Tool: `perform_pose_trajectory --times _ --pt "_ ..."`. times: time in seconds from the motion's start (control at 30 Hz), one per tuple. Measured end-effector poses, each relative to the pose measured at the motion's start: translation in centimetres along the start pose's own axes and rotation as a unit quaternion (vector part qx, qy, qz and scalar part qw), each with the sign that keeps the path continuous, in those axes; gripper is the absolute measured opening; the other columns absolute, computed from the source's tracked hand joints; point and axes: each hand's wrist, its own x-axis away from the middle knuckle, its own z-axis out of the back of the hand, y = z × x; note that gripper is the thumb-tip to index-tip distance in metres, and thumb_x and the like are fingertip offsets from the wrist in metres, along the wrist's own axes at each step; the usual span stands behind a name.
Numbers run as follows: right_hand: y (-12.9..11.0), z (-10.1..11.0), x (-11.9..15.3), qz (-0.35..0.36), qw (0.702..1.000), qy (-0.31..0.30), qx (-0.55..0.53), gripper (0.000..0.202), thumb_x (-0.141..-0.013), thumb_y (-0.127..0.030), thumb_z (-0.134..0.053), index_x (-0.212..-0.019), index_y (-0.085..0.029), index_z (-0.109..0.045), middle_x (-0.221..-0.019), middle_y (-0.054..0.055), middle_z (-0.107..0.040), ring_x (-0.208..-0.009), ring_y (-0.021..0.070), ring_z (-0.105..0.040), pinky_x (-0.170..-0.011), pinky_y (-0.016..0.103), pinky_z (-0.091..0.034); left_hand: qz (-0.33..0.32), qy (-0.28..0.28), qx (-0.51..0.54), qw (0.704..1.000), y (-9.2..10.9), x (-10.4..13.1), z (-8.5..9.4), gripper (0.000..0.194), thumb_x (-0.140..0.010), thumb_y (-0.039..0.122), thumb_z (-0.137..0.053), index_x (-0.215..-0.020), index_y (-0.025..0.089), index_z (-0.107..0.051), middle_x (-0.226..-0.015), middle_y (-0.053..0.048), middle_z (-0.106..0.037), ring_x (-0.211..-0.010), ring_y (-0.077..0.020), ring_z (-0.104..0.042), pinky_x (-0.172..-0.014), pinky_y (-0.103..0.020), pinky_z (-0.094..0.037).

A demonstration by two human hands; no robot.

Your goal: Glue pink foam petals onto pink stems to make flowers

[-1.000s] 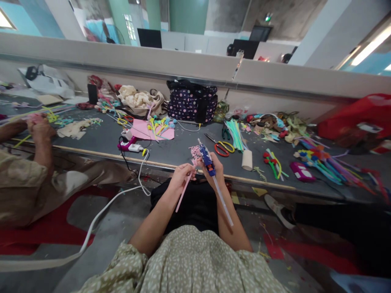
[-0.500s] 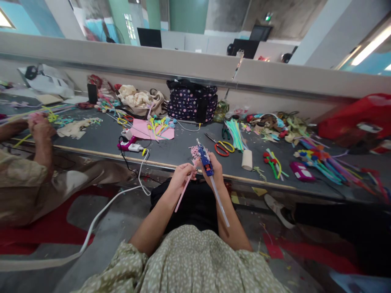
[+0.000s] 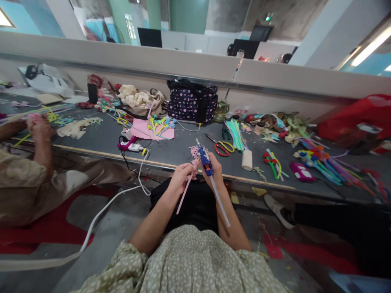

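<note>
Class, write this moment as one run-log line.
left hand: holding pink stem; right hand: holding blue glue gun; beyond: scissors on table

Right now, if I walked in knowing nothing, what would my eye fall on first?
Probably the blue glue gun in the right hand, a pale stick trailing from its rear, beside the frilly-topped pink stem in the left hand. Just beyond them, scissors with red and yellow handles lie on the dark table. A spotted bag stands at the back, and a bulky red bag at the far right.

A craft workshop; scissors (image 3: 217, 143) and pipe cleaners (image 3: 236, 134) litter the workbench (image 3: 177, 151).
</note>
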Motion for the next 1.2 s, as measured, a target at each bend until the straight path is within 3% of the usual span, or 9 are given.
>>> perform_pose_trajectory --times 0.2,0.33,0.53,0.83,1.2 --pt "-0.3 0.1 -0.1 0.005 1.0 0.006 0.003 0.006 -0.08 -0.023 -0.058 -0.085 -0.023 -0.054 -0.075 -0.002 -0.055 -0.067 0.015 -0.052 -0.067 0.026 -0.042 -0.008 0.003 -0.011 1.0 -0.1 -0.1 0.1 0.015 -0.058 0.025 -0.071 -0.06 0.015 -0.06 -0.057 0.0 -0.061 -0.045 -0.0078 -0.053 -0.051 -0.021 -0.048" --pt "-0.9 0.4 -0.2 0.012 1.0 0.003 -0.029 0.006 -0.084 -0.027 -0.058 -0.088 -0.024 -0.058 -0.082 0.0 -0.063 -0.073 0.0173 -0.059 -0.073 0.029 -0.047 -0.006 0.017 -0.02 1.0 0.2 0.0 -0.1 0.014 -0.058 0.024 -0.069 -0.06 0.015 -0.06 -0.057 0.0 -0.061 -0.045 -0.0079 -0.052 -0.05 -0.021 -0.048" --pt "-0.7 0.8 -0.4 -0.003 0.997 0.068 -0.046 0.014 -0.083 -0.033 -0.063 -0.089 -0.021 -0.057 -0.082 0.001 -0.064 -0.069 0.0166 -0.059 -0.07 0.03 -0.048 -0.009 0.018 -0.024 1.0 0.3 0.1 -0.1 0.015 -0.059 0.025 -0.07 -0.058 0.015 -0.059 -0.057 -0.001 -0.061 -0.043 -0.0075 -0.052 -0.049 -0.021 -0.046" --pt "-0.7 1.4 0.3 -0.001 0.999 -0.01 -0.034 0.019 -0.079 -0.033 -0.068 -0.092 -0.023 -0.058 -0.084 0.002 -0.065 -0.072 0.0178 -0.059 -0.07 0.029 -0.048 -0.052 0.014 -0.05 0.997 0.0 -0.3 0.1 0.012 -0.062 0.025 -0.067 -0.059 0.016 -0.06 -0.055 0.001 -0.059 -0.043 -0.006 -0.048 -0.05 -0.02 -0.045" --pt "-1.0 1.3 0.4 -0.002 1.0 0.001 0.004 0.011 -0.082 -0.027 -0.061 -0.091 -0.022 -0.057 -0.079 0.001 -0.062 -0.067 0.0154 -0.056 -0.068 0.027 -0.046 -0.087 0.011 -0.076 0.993 0.2 0.1 -0.2 0.01 -0.064 0.023 -0.064 -0.059 0.015 -0.06 -0.055 0.001 -0.058 -0.047 -0.0068 -0.049 -0.053 -0.02 -0.044"
